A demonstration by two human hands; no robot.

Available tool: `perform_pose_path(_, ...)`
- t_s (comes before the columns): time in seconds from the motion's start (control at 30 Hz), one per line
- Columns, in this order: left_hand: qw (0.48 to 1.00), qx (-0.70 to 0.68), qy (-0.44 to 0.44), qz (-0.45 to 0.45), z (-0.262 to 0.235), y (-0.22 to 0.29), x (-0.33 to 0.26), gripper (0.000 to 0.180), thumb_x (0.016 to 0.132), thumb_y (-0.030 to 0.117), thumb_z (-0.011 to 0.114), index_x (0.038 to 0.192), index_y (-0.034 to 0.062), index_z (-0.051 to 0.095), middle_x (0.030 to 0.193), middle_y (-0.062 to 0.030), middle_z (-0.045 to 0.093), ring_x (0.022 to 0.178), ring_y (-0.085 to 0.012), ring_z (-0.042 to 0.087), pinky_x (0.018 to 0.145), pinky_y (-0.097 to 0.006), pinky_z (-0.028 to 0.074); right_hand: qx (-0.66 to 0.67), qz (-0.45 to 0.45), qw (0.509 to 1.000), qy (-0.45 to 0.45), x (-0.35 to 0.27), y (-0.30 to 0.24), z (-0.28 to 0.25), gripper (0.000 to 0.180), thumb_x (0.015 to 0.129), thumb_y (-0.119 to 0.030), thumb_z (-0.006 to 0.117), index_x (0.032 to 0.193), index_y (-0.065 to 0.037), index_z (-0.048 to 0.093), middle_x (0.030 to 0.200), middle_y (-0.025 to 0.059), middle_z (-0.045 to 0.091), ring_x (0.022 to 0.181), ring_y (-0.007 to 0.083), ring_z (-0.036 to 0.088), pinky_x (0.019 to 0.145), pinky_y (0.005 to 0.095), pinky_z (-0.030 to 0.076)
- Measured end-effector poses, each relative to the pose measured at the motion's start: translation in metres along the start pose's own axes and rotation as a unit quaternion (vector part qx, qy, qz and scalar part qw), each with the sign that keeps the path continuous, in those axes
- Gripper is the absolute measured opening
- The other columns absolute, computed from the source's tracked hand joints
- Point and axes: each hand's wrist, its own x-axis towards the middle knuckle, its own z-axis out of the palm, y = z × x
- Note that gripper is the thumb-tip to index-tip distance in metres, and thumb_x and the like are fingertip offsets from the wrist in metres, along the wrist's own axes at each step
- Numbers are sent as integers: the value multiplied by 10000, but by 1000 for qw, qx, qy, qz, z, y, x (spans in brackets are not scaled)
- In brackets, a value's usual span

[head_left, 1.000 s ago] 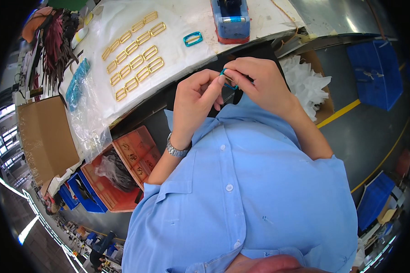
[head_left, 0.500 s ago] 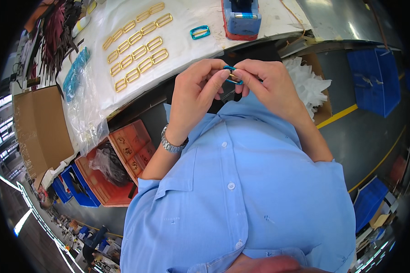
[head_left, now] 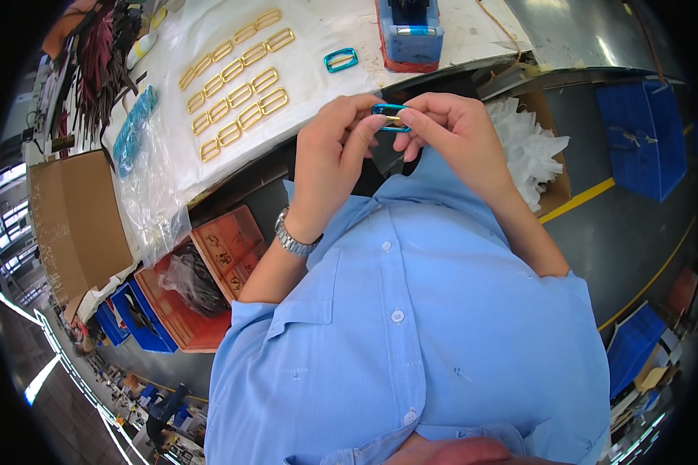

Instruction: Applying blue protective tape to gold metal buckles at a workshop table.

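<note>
A blue-framed buckle [head_left: 391, 108] with a gold middle bar is held between both hands just off the table's front edge. My left hand [head_left: 335, 143] pinches its left end between thumb and fingers. The right end is gripped the same way by my right hand [head_left: 456, 136]. Another blue-framed buckle [head_left: 340, 60] with a gold bar lies on the white-covered table beyond my hands. To the left, several rows of gold buckles [head_left: 240, 91] lie lined up on the white sheet.
A blue tape dispenser [head_left: 411, 45] stands at the table's front edge. Clear plastic bags [head_left: 149, 205] hang over the left side, near a cardboard box [head_left: 79, 221] and an orange crate [head_left: 180, 310]. White padding [head_left: 523, 147] fills a carton at right, before a blue bin [head_left: 636, 143].
The held buckle has turned so its face and gold bar show more plainly, and it has risen slightly in view. Both hands still grip it.
</note>
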Motion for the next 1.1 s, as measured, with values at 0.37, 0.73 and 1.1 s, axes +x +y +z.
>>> perform_pose_path(0.37, 877, 367, -123, 284, -39, 22, 37, 382, 839, 93, 828, 1199, 50, 710, 1131, -97, 725, 1022, -309, 691, 862, -429, 569, 93, 12, 995, -24, 18, 14, 3, 250, 1099, -202, 646, 1134, 25, 746, 878, 77, 775, 720, 101, 711, 680, 239, 557)
perform_pose_path(0.73, 859, 441, -32, 257, -54, -24, 91, 287, 892, 161, 827, 1150, 53, 762, 1090, -96, 755, 1023, -311, 675, 908, -410, 555, 71, 71, 995, -8, 6, 30, -18, 259, 1109, -204, 623, 1242, -16, 740, 922, 62, 763, 785, 88, 681, 766, 240, 564)
perform_pose_path(1.1, 876, 416, 32, 243, -69, -15, 89, 253, 926, 160, 810, 1156, 61, 772, 1062, -94, 763, 993, -299, 709, 888, -390, 569, -66, -174, 964, 192, 8, -28, -34, 213, 1082, -170, 673, 1178, -6, 769, 926, 9, 715, 751, 59, 602, 695, 216, 489)
